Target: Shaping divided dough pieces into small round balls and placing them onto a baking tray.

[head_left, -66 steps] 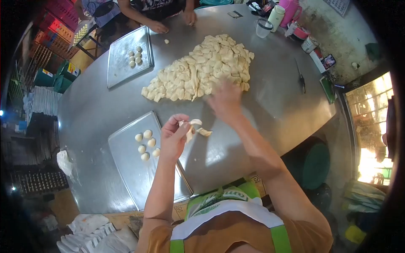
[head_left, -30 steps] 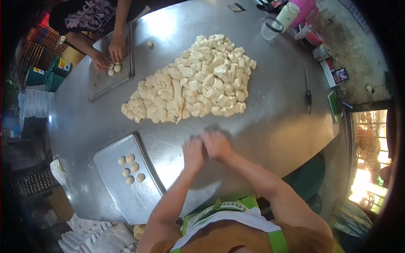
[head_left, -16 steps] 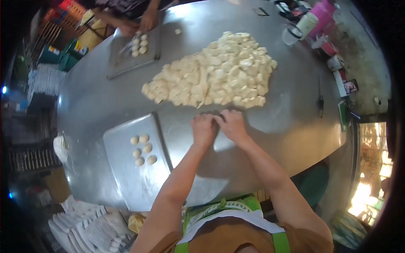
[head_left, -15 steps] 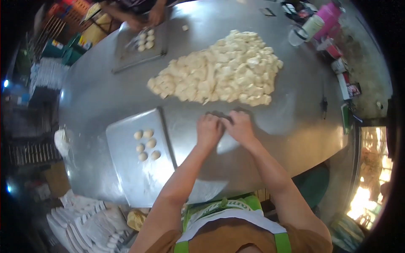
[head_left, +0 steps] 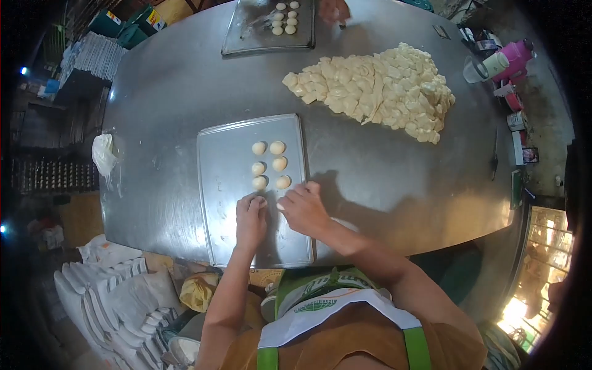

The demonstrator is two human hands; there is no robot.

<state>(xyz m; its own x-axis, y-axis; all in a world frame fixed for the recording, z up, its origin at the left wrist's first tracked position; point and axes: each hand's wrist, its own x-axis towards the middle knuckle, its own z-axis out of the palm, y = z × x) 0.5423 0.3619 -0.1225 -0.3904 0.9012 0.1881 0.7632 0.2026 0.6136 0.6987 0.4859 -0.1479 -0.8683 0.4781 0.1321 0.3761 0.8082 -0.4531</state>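
Note:
A metal baking tray (head_left: pixel 223 179) lies on the steel table in front of me. On it, several round dough balls (head_left: pixel 279 163) stand in two columns. My left hand (head_left: pixel 250 221) is over the tray below the left column, its fingers closed around a dough ball (head_left: pixel 263 202) that partly shows. My right hand (head_left: pixel 304 211) reaches in over the tray's right edge, its fingers curled on another dough ball (head_left: pixel 280 206), mostly hidden. Beyond the tray, to the right, spreads a big heap of cut dough pieces (head_left: pixel 382 89).
Across the steel table (head_left: pixel 163 142), a co-worker's hand (head_left: pixel 334 11) is beside a second tray (head_left: pixel 246 31) with dough balls. A white plastic bag (head_left: pixel 103 154) lies at the left edge. A pink jug (head_left: pixel 517 58) stands at the far right, and a thin dark tool (head_left: pixel 494 154) lies near the right edge.
Both my hands have moved from the bare table beside the dough heap left onto the near tray, with dough balls in them. The co-worker's hand has moved right, off their tray. The view has shifted.

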